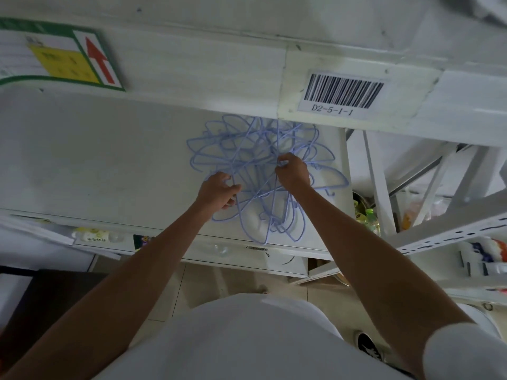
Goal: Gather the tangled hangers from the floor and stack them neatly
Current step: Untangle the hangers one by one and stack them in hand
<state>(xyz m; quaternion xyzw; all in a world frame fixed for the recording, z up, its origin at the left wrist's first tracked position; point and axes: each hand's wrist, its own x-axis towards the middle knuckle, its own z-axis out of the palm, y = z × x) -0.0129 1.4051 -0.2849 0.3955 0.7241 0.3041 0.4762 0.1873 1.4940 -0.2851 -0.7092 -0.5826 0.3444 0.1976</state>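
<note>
On white shelf top (96, 160): tangled lilac wire hangers (247, 149). Left hand (218, 193) and right hand (292, 172) each grip wires; interlocked hooks risk dragging heap off edge.

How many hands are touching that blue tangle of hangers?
2: the left hand grips the hangers at the tangle's lower left, the right hand pinches wires at its right middle.
</note>
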